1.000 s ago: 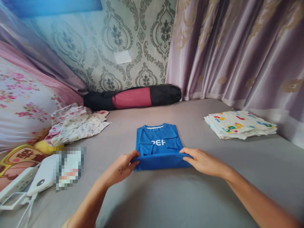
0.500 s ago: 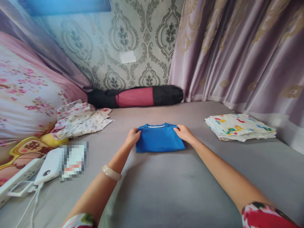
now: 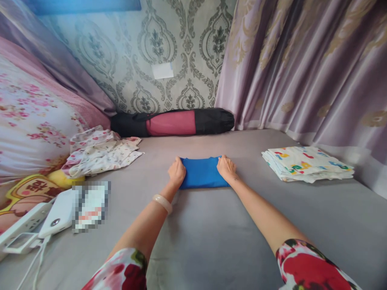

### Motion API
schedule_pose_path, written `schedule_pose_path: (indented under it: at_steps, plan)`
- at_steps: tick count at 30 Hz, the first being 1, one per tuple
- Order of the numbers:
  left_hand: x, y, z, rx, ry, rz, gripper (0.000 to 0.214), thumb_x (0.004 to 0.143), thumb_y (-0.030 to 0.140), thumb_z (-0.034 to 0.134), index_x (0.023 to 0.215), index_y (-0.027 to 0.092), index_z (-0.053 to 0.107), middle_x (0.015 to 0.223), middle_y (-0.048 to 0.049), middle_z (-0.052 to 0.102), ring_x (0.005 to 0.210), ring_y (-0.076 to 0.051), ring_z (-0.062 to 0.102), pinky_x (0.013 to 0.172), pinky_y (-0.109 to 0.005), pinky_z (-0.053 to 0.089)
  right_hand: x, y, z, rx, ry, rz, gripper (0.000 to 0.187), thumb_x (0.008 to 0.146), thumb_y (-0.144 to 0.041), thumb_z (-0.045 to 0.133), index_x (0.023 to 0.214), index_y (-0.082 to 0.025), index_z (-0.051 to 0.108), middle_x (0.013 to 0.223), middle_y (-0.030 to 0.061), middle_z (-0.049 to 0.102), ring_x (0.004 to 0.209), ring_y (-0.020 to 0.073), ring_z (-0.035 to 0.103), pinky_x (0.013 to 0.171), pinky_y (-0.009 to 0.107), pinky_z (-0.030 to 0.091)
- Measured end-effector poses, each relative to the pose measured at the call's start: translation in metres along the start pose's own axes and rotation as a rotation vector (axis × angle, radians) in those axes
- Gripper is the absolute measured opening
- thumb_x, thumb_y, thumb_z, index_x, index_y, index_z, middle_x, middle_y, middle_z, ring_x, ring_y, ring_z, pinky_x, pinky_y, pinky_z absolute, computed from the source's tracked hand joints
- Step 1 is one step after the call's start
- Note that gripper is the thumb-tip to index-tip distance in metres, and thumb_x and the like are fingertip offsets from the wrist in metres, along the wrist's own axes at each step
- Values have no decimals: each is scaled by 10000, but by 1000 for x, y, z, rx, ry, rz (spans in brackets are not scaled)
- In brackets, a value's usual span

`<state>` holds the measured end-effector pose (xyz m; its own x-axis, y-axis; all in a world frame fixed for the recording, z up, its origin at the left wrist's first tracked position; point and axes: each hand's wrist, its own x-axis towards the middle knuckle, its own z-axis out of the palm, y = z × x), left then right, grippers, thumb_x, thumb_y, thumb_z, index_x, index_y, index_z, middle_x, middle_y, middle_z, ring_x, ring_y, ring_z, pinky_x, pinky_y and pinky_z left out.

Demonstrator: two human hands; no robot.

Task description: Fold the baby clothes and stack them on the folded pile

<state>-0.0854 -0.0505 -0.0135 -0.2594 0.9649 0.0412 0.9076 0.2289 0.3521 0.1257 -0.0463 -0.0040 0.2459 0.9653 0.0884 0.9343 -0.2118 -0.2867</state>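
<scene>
The left hand (image 3: pixel 177 171) and the right hand (image 3: pixel 226 167) lie knuckles-up on the two short ends of a folded, flat, bright blue knit garment (image 3: pixel 202 174), with the fingers bent over its edges. The fingertips are hidden, so it cannot be told whether they pinch the cloth or only press on it. The hands also cover the garment's corners, and no print or collar shows. It lies on the smooth grey bed sheet (image 3: pixel 211 237).

A pale, glossy bangle (image 3: pixel 162 202) rings the left wrist, nearer the camera than the garment. Beyond the garment, against the wall, lies a black and dark-red fabric cylinder bag (image 3: pixel 172 122). To the garment's right sits a neat stack of white cloth with coloured shapes (image 3: pixel 306 164). To its left is a crumpled, small-flowered white cloth (image 3: pixel 102 154). Further left and nearer, a white, rounded plastic power bank (image 3: pixel 56 213) sits beside a pixelated patch that cannot be read.
</scene>
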Motion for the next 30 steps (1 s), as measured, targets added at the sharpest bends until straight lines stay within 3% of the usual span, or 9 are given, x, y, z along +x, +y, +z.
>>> schedule_pose_path:
  at_steps: [7, 18, 24, 30]
  plan:
    - [6, 0, 4, 81, 0, 5, 328, 946, 195, 273, 1175, 183, 507, 1059, -154, 691, 969, -277, 681, 783, -361, 496, 7, 0, 7, -25, 24, 40, 358, 1021, -280, 302, 1134, -84, 580, 1049, 198, 696, 987, 294, 681, 821, 363, 484]
    - [11, 0, 3, 28, -25, -47, 351, 943, 208, 290, 1187, 125, 529, 1034, -223, 699, 980, -331, 679, 801, -410, 479, 12, -1, 7, -31, 0, 52, 360, 1012, -282, 304, 1133, -85, 580, 1043, 231, 698, 1011, 293, 676, 844, 360, 478]
    - [10, 1, 5, 24, 16, -64, 388, 977, 286, 244, 1161, 113, 539, 1026, -230, 700, 993, -341, 678, 821, -425, 481, 9, -2, 5, -1, -11, 84, 365, 1017, -295, 296, 1180, -79, 540, 1043, 230, 694, 1031, 298, 667, 858, 382, 472]
    - [6, -5, -5, -89, -3, -70, 409, 985, 403, 304, 1149, 102, 527, 1102, -216, 676, 1063, -307, 652, 868, -374, 473, 6, 6, -9, 38, -130, 21, 391, 1006, -329, 320, 1220, -73, 523, 1133, 225, 662, 1083, 299, 638, 867, 368, 466]
